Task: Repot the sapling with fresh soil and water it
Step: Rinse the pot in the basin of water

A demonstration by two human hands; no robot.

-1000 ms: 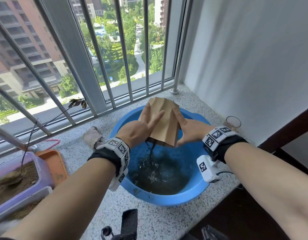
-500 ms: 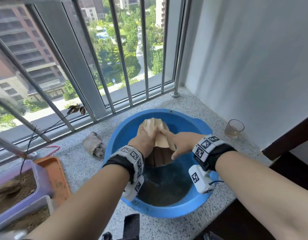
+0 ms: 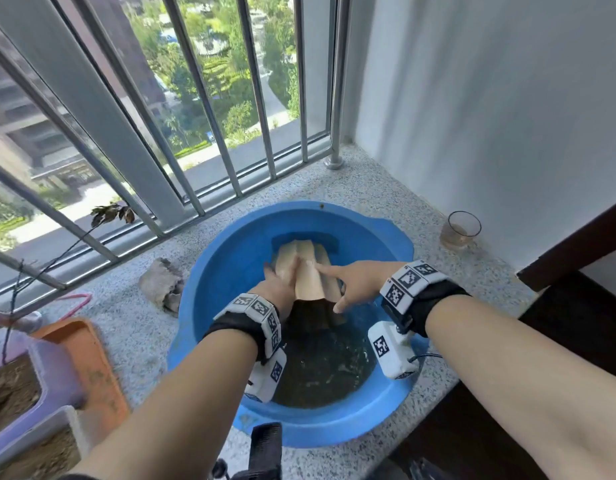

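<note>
Holding the paper bag [image 3: 308, 271] low inside the blue basin [image 3: 226, 258].
Head view: my left hand [image 3: 282, 289] grips it, my right hand [image 3: 355, 282] presses with straight fingers; soil [image 3: 320, 368] lies below. Next I should carry soil to the planter [image 3: 53, 379] left of the basin.

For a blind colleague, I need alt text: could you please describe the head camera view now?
Two hands hold a tan paper bag over a blue basin with dark wet soil, on a granite ledge by a barred window. The left hand grips the bag; the right hand touches it. A glass stands right, planters left.
</note>
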